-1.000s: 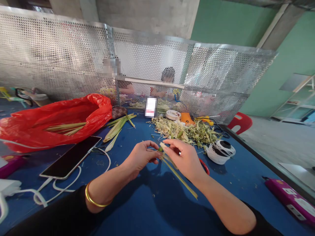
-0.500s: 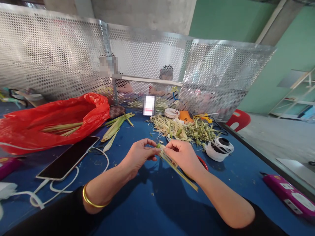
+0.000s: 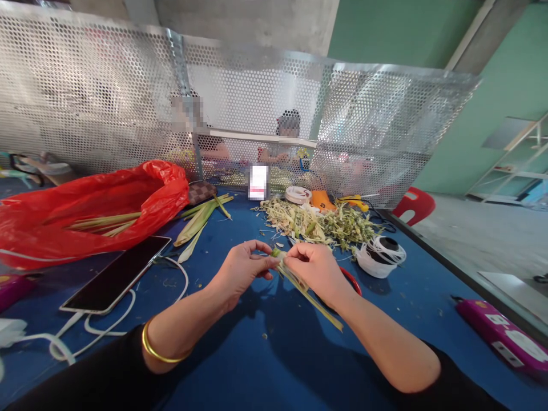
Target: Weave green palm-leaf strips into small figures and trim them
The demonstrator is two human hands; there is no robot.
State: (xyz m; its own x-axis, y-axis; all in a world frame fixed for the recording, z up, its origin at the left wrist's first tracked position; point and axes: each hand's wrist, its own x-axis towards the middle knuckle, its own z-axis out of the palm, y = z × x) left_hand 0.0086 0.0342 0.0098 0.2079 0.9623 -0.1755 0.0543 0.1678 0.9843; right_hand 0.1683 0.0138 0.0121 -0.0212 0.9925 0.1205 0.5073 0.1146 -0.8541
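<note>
Over the blue table (image 3: pixel 240 365), a narrow pale green plant strip (image 3: pixel 314 302), like a dried leaf or husk, slants down to the right. My left hand (image 3: pixel 246 265) pinches its upper end between thumb and forefinger. Close beside it, my right hand (image 3: pixel 314 268) pinches the same end, its fingertips nearly touching the left ones. Red loop handles (image 3: pixel 351 281), perhaps of scissors, show partly behind my right wrist. Beyond my hands lies a heap of shredded plant trimmings (image 3: pixel 317 222). A spool of white cord (image 3: pixel 380 257) stands to the right.
At left are a red plastic bag (image 3: pixel 98 200) holding long stalks, a phone (image 3: pixel 117 277) with white cables, and loose husk leaves (image 3: pixel 197 222). A perforated metal screen (image 3: pixel 257 94) closes the back, with people behind it. A purple power strip (image 3: pixel 500 331) lies at right.
Both hands keep their pinch on the plant strip in nearly the same place. The view has shifted very slightly; nothing else has visibly moved.
</note>
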